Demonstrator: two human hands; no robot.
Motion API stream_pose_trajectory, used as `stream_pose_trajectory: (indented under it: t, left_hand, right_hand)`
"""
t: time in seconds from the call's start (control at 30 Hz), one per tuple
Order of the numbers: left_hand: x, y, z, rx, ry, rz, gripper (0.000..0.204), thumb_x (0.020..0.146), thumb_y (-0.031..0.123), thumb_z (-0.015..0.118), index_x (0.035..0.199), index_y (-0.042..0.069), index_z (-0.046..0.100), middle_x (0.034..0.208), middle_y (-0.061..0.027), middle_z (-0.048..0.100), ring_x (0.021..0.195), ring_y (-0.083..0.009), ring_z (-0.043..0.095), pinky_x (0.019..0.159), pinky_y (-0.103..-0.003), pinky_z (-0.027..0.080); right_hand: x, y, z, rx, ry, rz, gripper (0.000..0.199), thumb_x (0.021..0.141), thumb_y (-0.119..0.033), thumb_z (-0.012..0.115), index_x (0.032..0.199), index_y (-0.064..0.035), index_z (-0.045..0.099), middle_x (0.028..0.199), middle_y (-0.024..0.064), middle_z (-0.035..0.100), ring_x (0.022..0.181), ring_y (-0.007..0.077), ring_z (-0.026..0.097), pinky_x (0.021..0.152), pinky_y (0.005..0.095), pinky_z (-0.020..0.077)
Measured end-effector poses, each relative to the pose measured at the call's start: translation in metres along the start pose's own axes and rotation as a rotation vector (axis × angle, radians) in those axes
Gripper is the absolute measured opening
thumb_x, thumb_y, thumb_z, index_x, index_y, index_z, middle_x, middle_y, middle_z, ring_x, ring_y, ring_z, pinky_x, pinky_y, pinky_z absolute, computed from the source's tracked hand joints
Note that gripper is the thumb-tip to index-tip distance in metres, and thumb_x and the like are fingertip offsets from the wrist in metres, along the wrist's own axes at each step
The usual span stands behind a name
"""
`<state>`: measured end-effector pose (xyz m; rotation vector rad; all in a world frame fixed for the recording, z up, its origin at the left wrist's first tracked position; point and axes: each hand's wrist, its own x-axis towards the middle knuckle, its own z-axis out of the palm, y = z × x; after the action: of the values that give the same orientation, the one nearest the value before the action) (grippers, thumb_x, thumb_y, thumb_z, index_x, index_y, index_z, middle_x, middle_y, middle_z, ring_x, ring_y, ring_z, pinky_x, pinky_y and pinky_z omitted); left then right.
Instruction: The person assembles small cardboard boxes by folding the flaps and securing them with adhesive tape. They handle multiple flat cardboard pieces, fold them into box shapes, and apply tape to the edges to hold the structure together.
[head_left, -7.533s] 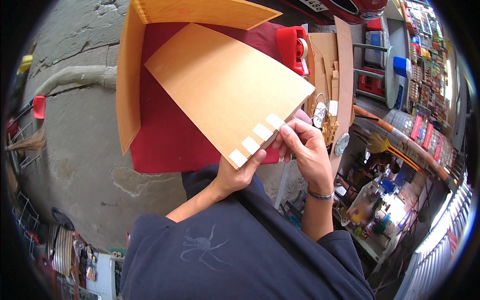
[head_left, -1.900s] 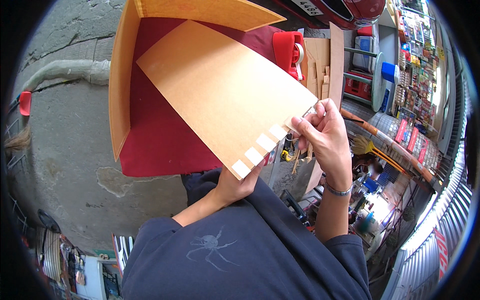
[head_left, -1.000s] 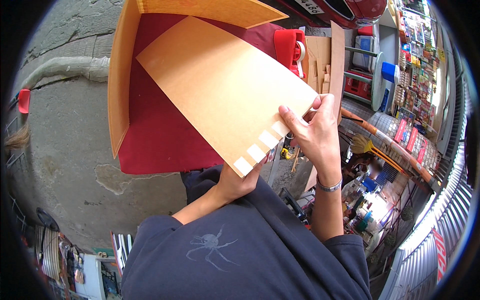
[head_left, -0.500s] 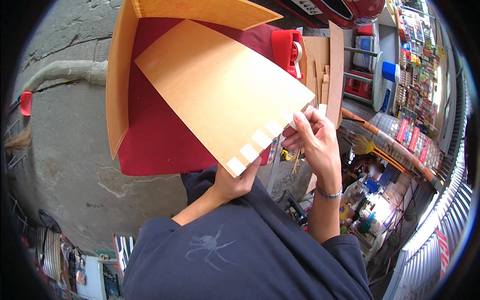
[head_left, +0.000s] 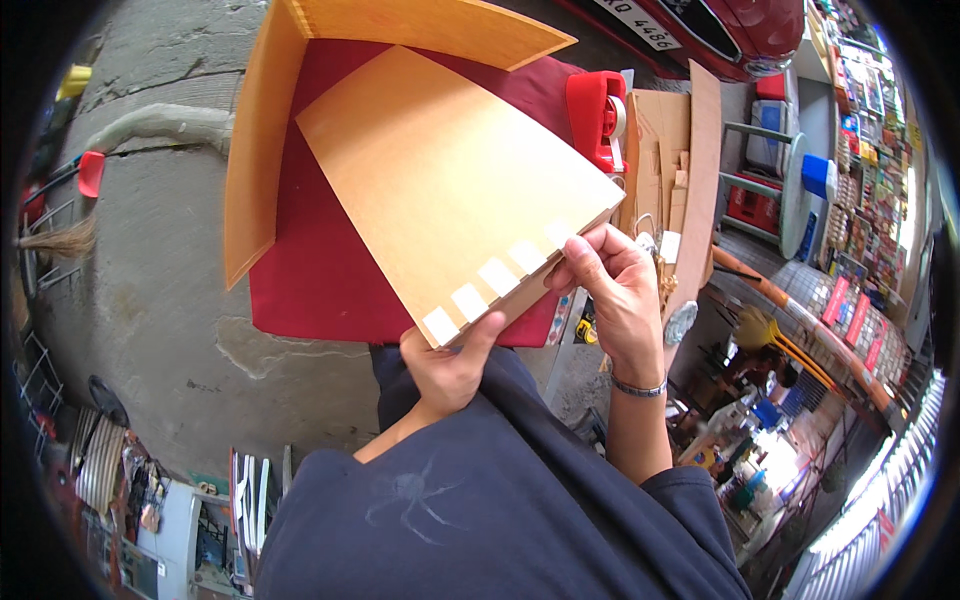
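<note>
Fingers of my right hand (head_left: 618, 290) pinched together on near edge of orange board panel (head_left: 450, 185), beside row of pale tape strips (head_left: 497, 277). My left hand (head_left: 450, 365) clamped on panel's near corner from below, thumb up along edge. Panel tilted above red cloth (head_left: 310, 270), apart from upright orange corner walls (head_left: 255, 150). Red tape dispenser (head_left: 598, 118) at cloth's far right corner.

Brown cardboard cartons (head_left: 672, 150) stood flattened and upright right of the red cloth; a white licence plate (head_left: 643, 22) at top; colourful packets (head_left: 862, 175) lined the far-right shelves.
</note>
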<state>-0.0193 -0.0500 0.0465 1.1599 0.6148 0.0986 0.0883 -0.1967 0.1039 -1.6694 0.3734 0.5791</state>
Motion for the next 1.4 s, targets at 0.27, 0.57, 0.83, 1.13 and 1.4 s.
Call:
stream_pose_trajectory:
  t: [0.27, 0.57, 0.83, 1.13, 1.4]
  left_hand:
    - [-0.017, 0.05, 0.006, 0.907, -0.059, 0.846, 0.033, 0.081, 0.021, 0.083, 0.099, 0.008, 0.059, 0.105, -0.0097, 0.061, 0.101, -0.0272, 0.058, 0.091, -0.038, 0.042]
    - [0.028, 0.065, 0.064, 1.111, -0.091, 0.547, 0.023, 0.093, 0.017, 0.067, 0.111, 0.005, 0.073, 0.112, -0.0146, 0.072, 0.109, -0.0326, 0.067, 0.09, -0.041, 0.054]
    - [0.026, 0.061, 0.072, 1.083, -0.022, 0.563, 0.02, 0.091, 0.017, 0.069, 0.105, 0.004, 0.074, 0.107, -0.0131, 0.073, 0.097, -0.031, 0.071, 0.083, -0.038, 0.056]
    - [0.026, 0.048, 0.073, 1.151, 0.049, 0.734, 0.018, 0.089, 0.013, 0.069, 0.102, 0.005, 0.076, 0.104, -0.0133, 0.074, 0.099, -0.0315, 0.071, 0.086, -0.041, 0.055]
    - [0.029, 0.044, 0.07, 1.139, 0.052, 0.779, 0.016, 0.088, 0.012, 0.069, 0.1, 0.004, 0.076, 0.103, -0.0128, 0.075, 0.099, -0.0314, 0.071, 0.086, -0.04, 0.055]
  right_hand:
    - [0.0, 0.006, -0.005, 0.121, -0.056, 0.029, 0.03, 0.1, -0.029, 0.064, 0.086, -0.0027, 0.061, 0.065, 0.0061, 0.067, 0.049, 0.0063, 0.059, 0.044, 0.0184, 0.0427]
    - [0.015, -0.004, -0.02, 0.0, -0.252, 0.005, 0.043, 0.104, -0.036, 0.055, 0.081, -0.0003, 0.062, 0.053, 0.007, 0.061, 0.035, 0.0086, 0.049, 0.035, 0.0205, 0.0345]
    - [0.015, -0.013, -0.017, -0.011, -0.254, 0.003, 0.037, 0.102, -0.029, 0.058, 0.078, -0.0003, 0.063, 0.052, 0.0052, 0.058, 0.036, 0.0072, 0.046, 0.035, 0.022, 0.0335]
    - [0.018, 0.025, -0.011, 0.229, -0.293, -0.256, 0.024, 0.102, -0.018, 0.059, 0.083, -0.0041, 0.062, 0.063, -0.0034, 0.053, 0.057, 0.0023, 0.043, 0.052, 0.0191, 0.0324]
    - [0.018, 0.032, -0.008, 0.261, -0.284, -0.298, 0.026, 0.102, -0.018, 0.059, 0.081, -0.0035, 0.061, 0.062, -0.0036, 0.054, 0.057, 0.0023, 0.047, 0.053, 0.0199, 0.0359]
